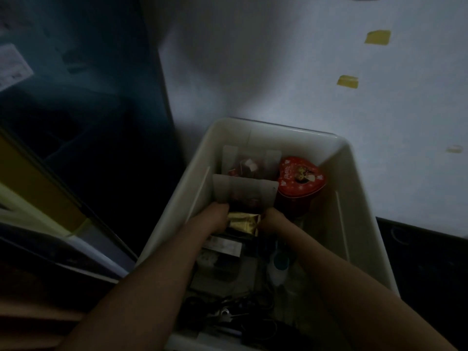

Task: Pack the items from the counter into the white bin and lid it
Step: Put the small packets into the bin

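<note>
Dim room. A pale wall (pixel 291 72) carries three yellow tape pieces (pixel 377 37) toward its right side. A dark blue panel (pixel 88 59) with a white label (pixel 14 65) stands at left; dark floor (pixel 425 262) lies lower right.

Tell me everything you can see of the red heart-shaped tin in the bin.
The red heart-shaped tin looks like printed metal, with a lid bearing white decoration, a dark central picture and small gold details; the dim light hides the finer print. Its lid is on. It sits tilted, lid facing up and toward the camera, in the far right part of the white bin, right of the pale divider card. Neither the left hand nor the right hand touches it.
</note>
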Motion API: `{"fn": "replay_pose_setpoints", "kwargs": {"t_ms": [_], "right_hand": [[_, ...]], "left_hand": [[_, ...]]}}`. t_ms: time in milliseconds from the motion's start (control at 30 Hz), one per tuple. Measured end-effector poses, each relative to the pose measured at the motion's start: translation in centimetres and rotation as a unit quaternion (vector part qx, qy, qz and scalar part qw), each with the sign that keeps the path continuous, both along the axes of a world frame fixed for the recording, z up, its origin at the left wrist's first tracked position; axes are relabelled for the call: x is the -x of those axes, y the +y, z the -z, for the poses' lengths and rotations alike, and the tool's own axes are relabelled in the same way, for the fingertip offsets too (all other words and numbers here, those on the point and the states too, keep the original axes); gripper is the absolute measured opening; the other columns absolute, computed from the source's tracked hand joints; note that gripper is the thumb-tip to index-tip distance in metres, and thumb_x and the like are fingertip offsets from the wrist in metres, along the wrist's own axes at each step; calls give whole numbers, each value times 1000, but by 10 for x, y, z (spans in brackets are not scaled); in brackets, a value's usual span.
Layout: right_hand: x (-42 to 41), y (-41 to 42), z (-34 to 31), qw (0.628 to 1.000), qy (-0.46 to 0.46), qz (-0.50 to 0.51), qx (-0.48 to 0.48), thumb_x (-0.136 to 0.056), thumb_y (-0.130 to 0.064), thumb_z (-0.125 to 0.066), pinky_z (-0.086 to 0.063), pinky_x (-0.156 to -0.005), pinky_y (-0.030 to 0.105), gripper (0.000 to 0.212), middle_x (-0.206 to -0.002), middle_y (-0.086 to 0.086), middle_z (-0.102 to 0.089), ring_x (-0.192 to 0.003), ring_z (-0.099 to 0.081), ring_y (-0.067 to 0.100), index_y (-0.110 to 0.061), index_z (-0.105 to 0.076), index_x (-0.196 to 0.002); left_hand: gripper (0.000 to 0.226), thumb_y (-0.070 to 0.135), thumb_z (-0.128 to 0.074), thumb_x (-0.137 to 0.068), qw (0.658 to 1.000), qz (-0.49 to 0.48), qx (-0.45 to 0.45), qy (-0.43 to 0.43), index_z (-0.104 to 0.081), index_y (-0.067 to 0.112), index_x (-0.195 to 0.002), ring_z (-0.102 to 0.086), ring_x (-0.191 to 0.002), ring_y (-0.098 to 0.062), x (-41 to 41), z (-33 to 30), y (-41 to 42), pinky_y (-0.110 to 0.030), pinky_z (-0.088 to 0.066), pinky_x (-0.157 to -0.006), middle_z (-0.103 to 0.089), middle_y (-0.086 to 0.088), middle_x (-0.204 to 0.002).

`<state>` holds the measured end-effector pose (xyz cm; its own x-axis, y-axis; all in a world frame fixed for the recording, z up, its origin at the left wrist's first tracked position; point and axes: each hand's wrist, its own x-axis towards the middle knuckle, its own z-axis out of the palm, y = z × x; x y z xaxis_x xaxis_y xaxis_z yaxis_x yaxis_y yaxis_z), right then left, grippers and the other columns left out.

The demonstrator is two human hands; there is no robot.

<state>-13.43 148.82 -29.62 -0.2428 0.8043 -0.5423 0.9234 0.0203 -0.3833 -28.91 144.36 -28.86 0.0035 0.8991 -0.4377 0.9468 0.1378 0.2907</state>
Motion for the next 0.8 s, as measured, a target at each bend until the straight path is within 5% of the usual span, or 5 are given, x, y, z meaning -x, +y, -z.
{"fn": "replay_pose_setpoints", "kwargs": {"t_ms": [267, 467, 633, 800], "right_hand": [[3, 1, 2, 1000, 5, -15, 19, -92, -14, -54, -48, -96, 38, 34, -124, 21, -57, -113, -57, 32, 3, -56, -121], [-3, -2, -10, 996, 38, -48, -66, -92, -25, -55, -47, -93, 36, 36, -123, 16, -59, -112, -56, 29, -6, -56, -123], [-8, -5, -26, 992, 122, 14, -4, -91, -19, -58, -48, -92, 35, 28, -118, 17, -61, -109, -58, 29, -4, -60, -114], [-15, -11, -20, 995, 95, -12, -21, -90, -14, -57, -49, -87, 31, 30, -122, 14, -59, -109, -56, 26, -5, -59, -118]], "left_hand": [[47, 5, -50, -90, 999, 42, 10, -1, -42, 11, -136, -45, -127, -30, -1, 5, -1, -36, -40, -102, -40, -15, -142], [44, 15, -56, -89, 997, 61, 32, 16, -44, 11, -132, -48, -123, -28, -1, 5, 0, -35, -41, -100, -45, -14, -138], [46, 11, -52, -90, 996, 74, 32, 32, -41, 12, -135, -47, -125, -29, -2, -1, 1, -37, -39, -101, -43, -14, -140], [46, 10, -52, -90, 994, 95, 32, 37, -42, 13, -135, -48, -124, -28, -6, -4, 2, -40, -42, -103, -45, -12, -140]]}}
